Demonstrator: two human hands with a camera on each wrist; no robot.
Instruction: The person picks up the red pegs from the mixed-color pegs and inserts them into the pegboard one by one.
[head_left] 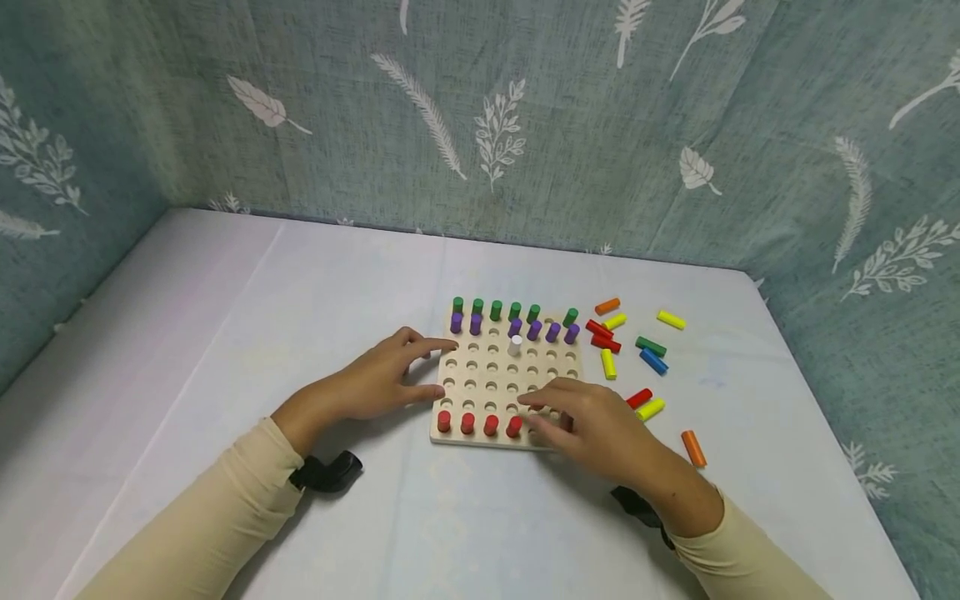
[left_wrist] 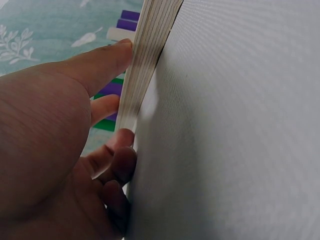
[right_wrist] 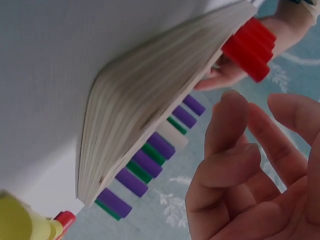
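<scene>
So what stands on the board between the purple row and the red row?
In the head view, one white peg stands among empty holes; the right hand hides part of the stretch.

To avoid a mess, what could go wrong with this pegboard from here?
The right hand is close to the rightmost visible red peg and might knock it. The loose yellow peg beside that hand could get brushed and roll. The left hand, touching the pegboard, might shift it.
</scene>
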